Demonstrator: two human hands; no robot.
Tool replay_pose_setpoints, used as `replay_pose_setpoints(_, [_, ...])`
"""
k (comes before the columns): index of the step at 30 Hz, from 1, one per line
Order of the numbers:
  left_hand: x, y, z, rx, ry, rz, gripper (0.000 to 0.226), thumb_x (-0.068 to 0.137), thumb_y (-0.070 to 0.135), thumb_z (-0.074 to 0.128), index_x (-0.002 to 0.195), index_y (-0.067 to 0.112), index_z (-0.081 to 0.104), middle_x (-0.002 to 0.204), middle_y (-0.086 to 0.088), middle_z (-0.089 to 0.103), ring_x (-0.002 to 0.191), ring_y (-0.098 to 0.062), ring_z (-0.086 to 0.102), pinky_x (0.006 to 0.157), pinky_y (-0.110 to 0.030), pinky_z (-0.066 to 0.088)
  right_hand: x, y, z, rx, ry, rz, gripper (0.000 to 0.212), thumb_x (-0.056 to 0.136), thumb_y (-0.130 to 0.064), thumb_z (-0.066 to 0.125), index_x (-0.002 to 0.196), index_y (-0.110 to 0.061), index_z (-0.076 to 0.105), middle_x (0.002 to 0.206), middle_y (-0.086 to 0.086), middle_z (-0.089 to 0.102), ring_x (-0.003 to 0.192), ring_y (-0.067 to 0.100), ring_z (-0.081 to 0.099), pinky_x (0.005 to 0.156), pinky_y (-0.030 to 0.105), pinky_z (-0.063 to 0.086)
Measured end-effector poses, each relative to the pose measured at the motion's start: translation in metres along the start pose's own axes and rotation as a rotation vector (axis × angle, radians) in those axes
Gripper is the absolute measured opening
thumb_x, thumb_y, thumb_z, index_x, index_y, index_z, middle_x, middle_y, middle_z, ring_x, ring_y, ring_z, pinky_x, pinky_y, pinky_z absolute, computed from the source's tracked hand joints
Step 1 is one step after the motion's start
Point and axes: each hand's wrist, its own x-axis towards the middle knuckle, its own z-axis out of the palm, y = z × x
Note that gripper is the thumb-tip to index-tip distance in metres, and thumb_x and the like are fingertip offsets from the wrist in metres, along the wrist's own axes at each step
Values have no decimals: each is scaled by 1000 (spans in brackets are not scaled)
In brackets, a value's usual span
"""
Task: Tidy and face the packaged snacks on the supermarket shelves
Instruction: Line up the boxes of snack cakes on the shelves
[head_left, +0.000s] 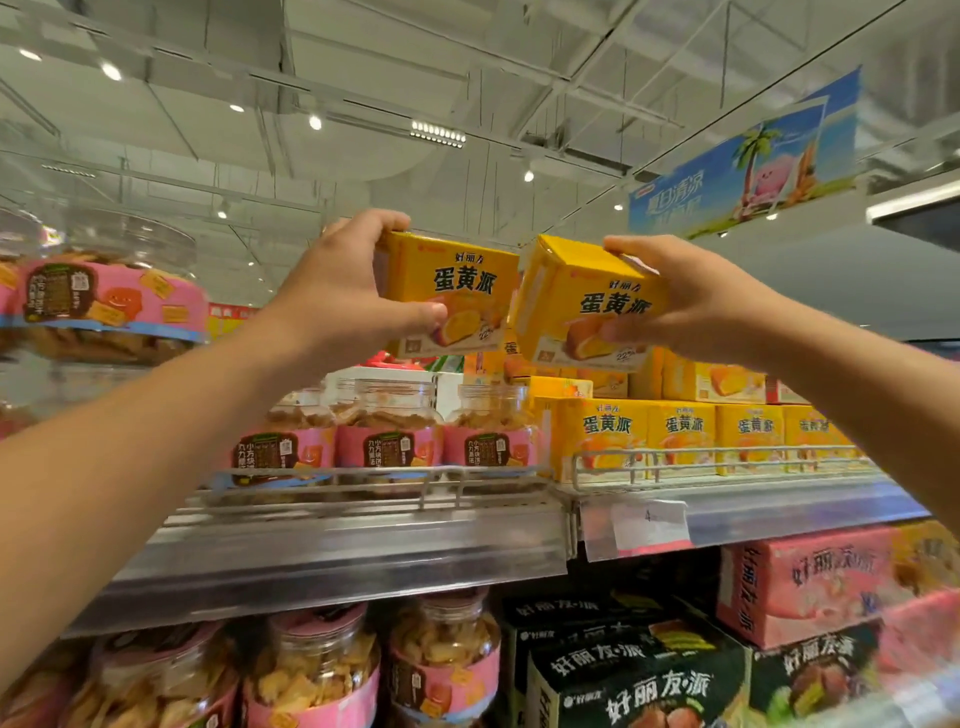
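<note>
Yellow snack boxes, two of them lifted clear above the stacked row on the top shelf (363, 540).

The shelf carries a faced row of the same yellow boxes (680, 436) behind a wire rail, with clear biscuit jars (387, 431) beside them. The left hand (343, 296) grips the left box (447, 296) top and bottom, thumb across its front; the right hand (691, 301) pinches the tilted right box (576, 306) likewise. They look like light, stiff card that dents at the corners, so I'd hold them by the edges, as here.
</note>
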Motion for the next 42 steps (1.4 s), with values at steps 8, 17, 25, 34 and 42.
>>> replay_pose_setpoints(8, [26, 32, 80, -91, -82, -11, 77, 68, 30, 85, 133, 30, 44, 126, -4, 51, 105, -20, 61, 72, -43, 61, -23, 78, -42, -35, -16, -38, 66, 75, -31, 79, 133, -33, 48, 117, -5, 58, 101, 15, 61, 86, 37, 54])
replay_pose_setpoints(17, [40, 50, 147, -82, -14, -117, 71, 76, 14, 81, 135, 24, 42, 108, 3, 56, 91, -14, 63, 48, -20, 50, -8, 167, -48, 29, -110, -134, 68, 82, -33, 73, 140, -39, 38, 115, -12, 64, 97, 4, 64, 82, 38, 58])
replay_pose_setpoints(25, [43, 58, 133, -33, 14, -285, 61, 75, 0, 77, 125, 24, 51, 104, 1, 63, 90, -16, 66, 60, -26, 52, 28, 190, -33, 6, -361, -135, 67, 76, -53, 68, 136, -35, 46, 112, -13, 66, 97, 6, 65, 83, 32, 53])
replay_pose_setpoints(34, [46, 60, 158, -121, -168, -382, 53, 75, -9, 73, 115, 23, 58, 106, -5, 65, 91, -20, 70, 65, -28, 56, 38, 200, -20, -147, -452, -67, 53, 78, -59, 66, 123, -34, 54, 104, -10, 68, 92, 12, 66, 84, 38, 55])
replay_pose_setpoints(42, [53, 56, 184, -43, -282, -426, 87, 72, 5, 79, 145, 26, 36, 112, -4, 66, 99, -17, 66, 84, -36, 51, 41, 217, -13, -219, -340, -45, 96, 68, -72, 61, 148, -30, 29, 146, 0, 45, 126, 24, 49, 88, 29, 39])
